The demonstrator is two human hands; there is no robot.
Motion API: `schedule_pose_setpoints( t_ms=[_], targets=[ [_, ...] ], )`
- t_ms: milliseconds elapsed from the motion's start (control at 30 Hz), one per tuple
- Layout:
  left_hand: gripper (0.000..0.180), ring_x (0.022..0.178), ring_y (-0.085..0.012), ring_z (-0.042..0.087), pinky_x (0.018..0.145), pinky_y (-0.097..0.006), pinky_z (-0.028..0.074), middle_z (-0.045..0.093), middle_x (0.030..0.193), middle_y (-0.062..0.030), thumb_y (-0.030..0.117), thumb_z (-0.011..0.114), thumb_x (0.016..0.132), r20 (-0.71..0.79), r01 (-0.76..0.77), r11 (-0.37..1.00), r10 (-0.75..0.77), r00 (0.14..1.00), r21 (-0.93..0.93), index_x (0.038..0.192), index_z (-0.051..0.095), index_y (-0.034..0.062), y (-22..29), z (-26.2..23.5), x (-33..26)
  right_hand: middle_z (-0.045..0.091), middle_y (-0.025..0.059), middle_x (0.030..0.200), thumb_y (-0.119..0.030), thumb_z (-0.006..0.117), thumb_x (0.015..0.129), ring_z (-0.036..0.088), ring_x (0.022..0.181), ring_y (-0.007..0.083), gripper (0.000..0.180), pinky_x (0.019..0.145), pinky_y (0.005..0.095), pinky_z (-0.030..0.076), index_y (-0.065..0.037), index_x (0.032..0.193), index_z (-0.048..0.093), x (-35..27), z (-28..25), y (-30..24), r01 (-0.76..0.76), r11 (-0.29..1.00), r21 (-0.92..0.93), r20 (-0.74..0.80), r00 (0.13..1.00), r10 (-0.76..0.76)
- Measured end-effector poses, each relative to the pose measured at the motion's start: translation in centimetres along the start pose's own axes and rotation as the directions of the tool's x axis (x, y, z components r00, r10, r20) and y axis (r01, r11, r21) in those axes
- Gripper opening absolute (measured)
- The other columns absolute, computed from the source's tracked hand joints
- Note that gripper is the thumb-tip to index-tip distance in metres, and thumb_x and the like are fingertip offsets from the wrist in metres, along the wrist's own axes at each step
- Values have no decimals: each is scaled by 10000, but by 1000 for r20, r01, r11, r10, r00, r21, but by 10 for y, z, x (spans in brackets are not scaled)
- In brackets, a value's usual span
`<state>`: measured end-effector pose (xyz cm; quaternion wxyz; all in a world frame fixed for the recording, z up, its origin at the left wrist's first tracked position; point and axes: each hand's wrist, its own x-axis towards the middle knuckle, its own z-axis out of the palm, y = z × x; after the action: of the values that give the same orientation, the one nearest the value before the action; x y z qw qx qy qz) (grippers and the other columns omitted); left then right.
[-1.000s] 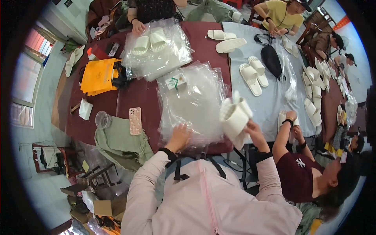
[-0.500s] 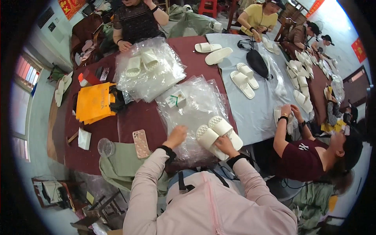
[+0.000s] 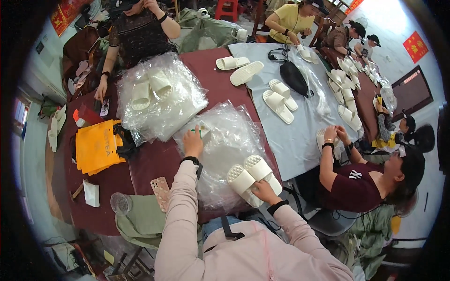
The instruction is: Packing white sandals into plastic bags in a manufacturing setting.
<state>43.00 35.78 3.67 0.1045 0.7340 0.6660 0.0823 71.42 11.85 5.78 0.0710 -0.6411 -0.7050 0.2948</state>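
My right hand grips a pair of white open-toe slippers by their heel end, side by side with textured footbeds up. They are over the near right part of a stack of clear plastic bags. Farther forward, my left hand is at a small white-and-green box lying on those bags. Its fingers close over the box's left side and hide part of it.
Left of the bags, a second bag stack bears white slippers. Orange bags, a phone and a clear cup lie nearer. More slippers rest on the grey cover at right, where a co-worker sits close.
My left hand has reached forward from the near edge of the bags and taken hold of the small box. The right hand keeps the slippers. The whole view has shifted slightly.
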Motion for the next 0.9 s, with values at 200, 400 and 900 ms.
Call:
schedule_pose_setpoints(
  t_ms=[200, 400, 900],
  targets=[
    [642, 996, -339, 475, 816, -451, 421, 483, 1092, -164, 272, 631, 744, -156, 150, 988, -144, 977, 27, 1318, 378, 133, -8, -7, -8, 580, 178, 975, -253, 619, 740, 524, 985, 348, 318, 866, 420, 412, -31, 967, 614, -1, 1, 3, 0, 1000, -11, -1, 1000, 0],
    [662, 1032, -347, 465, 828, -455, 416, 463, 1131, -173, 296, 655, 732, -99, 202, 979, -203, 974, -15, 1314, 382, 134, -23, -19, -5, 573, 175, 985, -254, 631, 731, 517, 987, 357, 325, 864, 421, 411, -43, 976, 605, -1, 4, 7, 12, 1000, -15, 0, 1000, -12],
    [286, 1136, -412, 421, 937, -541, 330, 417, 1288, -195, 241, 565, 788, 151, -662, 733, 680, 718, -155, 1067, 608, 196, 52, 29, -185, 570, 65, 1094, -172, 673, 742, 553, 949, 159, 418, 812, 326, 460, -11, 1119, 591, -50, -60, -11, -211, 657, 724, 99, 974, 204]
  ],
)
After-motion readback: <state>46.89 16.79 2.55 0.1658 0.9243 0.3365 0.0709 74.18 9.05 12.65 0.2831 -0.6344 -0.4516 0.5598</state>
